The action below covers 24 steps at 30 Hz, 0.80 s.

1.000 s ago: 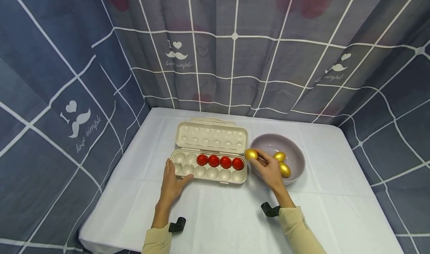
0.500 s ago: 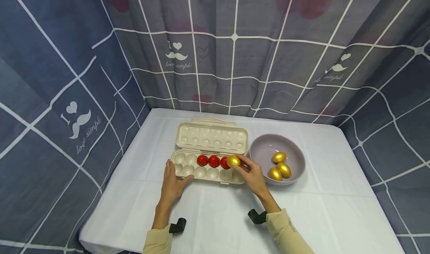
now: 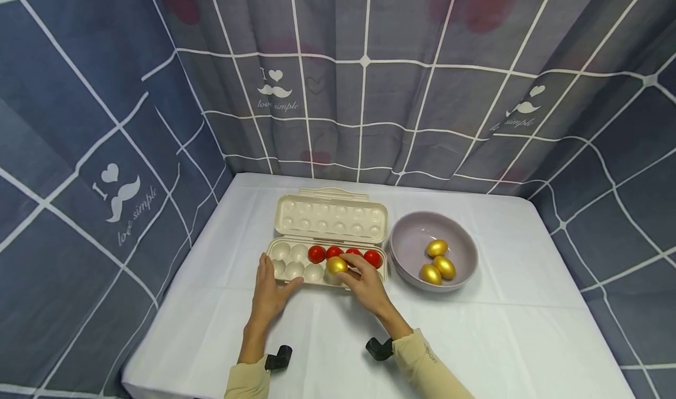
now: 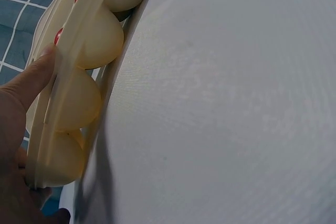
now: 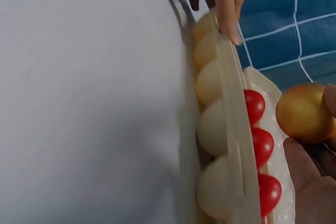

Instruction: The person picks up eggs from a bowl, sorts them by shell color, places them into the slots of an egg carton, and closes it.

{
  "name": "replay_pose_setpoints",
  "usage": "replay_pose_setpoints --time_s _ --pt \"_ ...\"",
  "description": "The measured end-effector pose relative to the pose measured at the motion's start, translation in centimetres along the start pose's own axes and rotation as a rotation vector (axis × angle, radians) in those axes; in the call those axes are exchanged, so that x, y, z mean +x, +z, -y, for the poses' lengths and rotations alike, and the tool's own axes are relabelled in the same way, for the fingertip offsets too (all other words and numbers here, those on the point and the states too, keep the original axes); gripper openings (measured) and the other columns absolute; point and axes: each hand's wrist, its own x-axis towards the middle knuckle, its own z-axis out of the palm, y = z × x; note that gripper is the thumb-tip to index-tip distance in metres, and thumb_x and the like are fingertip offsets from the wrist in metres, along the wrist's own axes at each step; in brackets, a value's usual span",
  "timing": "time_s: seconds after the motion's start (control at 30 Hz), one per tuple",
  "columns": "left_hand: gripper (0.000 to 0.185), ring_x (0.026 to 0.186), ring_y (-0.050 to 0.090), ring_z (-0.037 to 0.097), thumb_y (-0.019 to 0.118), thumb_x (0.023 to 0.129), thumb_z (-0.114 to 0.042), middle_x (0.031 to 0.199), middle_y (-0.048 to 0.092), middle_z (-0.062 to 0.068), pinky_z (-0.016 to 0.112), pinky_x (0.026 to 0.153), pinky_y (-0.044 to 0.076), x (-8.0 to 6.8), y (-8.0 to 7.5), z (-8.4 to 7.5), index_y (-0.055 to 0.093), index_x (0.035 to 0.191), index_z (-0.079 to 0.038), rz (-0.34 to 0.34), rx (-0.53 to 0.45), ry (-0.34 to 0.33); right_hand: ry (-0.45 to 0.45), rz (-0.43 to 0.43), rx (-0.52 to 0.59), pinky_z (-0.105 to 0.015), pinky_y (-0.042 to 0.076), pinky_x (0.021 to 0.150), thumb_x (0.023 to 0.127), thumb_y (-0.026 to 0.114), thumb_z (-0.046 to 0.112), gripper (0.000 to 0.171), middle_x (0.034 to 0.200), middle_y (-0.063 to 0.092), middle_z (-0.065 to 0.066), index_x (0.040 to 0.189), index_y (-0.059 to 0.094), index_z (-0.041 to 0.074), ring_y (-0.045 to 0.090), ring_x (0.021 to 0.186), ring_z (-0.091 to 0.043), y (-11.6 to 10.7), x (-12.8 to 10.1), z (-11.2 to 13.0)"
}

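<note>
An open cream egg carton (image 3: 294, 270) lies on the table, its lid (image 3: 331, 217) folded back. Several red eggs (image 3: 317, 254) fill cups in its back row. At the carton's left front corner my left hand (image 3: 269, 293) grips it, thumb on the front edge and fingers along the left end. The left thumb (image 4: 34, 80) touches the rim in the left wrist view. My right hand (image 3: 368, 286) pinches a gold egg (image 3: 336, 265) over the front row, right of the carton's middle. In the right wrist view, that gold egg (image 5: 303, 113) is above the rim.
To the right of the carton stands a mauve bowl (image 3: 409, 225) with three gold eggs (image 3: 444, 267) in it. A white cloth (image 3: 507, 328) covers the table. Checked curtains (image 3: 338, 94) hang behind and at both sides.
My right hand has carried the gold egg leftward from the bowl's left edge to over the carton's front row. The left hand keeps its place at the carton.
</note>
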Motion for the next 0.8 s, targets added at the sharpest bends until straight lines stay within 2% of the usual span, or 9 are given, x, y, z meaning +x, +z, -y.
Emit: replay_pose_setpoints --time_s 0.27,0.47,0.6,0.7,0.8 --pt "0.118 0.149 -0.003 0.038 0.078 0.082 -0.047 0.162 -0.004 0.024 0.050 0.118 0.009 0.0 -0.1 0.1 0.002 0.153 0.009 0.004 0.013 -0.006 0.020 0.021 -0.015 -0.043 0.051 0.093 0.087 0.067 -0.010 0.034 0.119 0.057 -0.032 0.118 0.058 -0.019 0.057 0.113 -0.045 2.3 0.4 -0.2" --pt "0.117 0.148 0.000 0.040 0.078 0.082 -0.048 0.161 -0.001 0.026 0.051 0.118 0.010 -0.1 -0.2 0.1 0.005 0.152 0.011 -0.007 0.024 0.007 0.034 -0.030 -0.046 -0.052 0.051 0.091 0.085 0.068 -0.012 0.031 0.114 0.062 -0.033 0.114 0.059 -0.020 0.060 0.109 -0.048 3.8 0.7 -0.2" --pt "0.117 0.148 0.000 0.041 0.078 0.082 -0.047 0.161 0.000 0.027 0.052 0.118 0.011 -0.1 -0.3 0.1 0.005 0.152 0.011 -0.010 0.023 0.010 0.038 -0.056 -0.116 -0.047 0.051 0.092 0.087 0.071 -0.004 0.030 0.112 0.066 -0.025 0.114 0.064 -0.014 0.064 0.107 -0.040 4.7 1.2 -2.7" --pt "0.117 0.148 0.000 0.040 0.078 0.082 -0.047 0.161 -0.001 0.027 0.052 0.118 0.011 -0.1 -0.3 0.1 0.005 0.152 0.011 -0.015 0.020 0.012 0.037 -0.064 -0.224 -0.039 0.053 0.091 0.087 0.073 0.004 0.032 0.110 0.069 -0.017 0.116 0.066 -0.009 0.067 0.103 -0.031 5.2 1.5 -4.5" --pt "0.117 0.148 0.000 0.040 0.078 0.082 -0.047 0.161 -0.001 0.026 0.052 0.118 0.011 -0.1 -0.2 0.0 0.004 0.153 0.010 -0.014 0.016 0.014 0.040 -0.078 -0.304 -0.036 0.054 0.089 0.086 0.075 0.005 0.032 0.110 0.070 -0.015 0.115 0.068 -0.007 0.067 0.101 -0.027 5.4 1.7 -4.5"
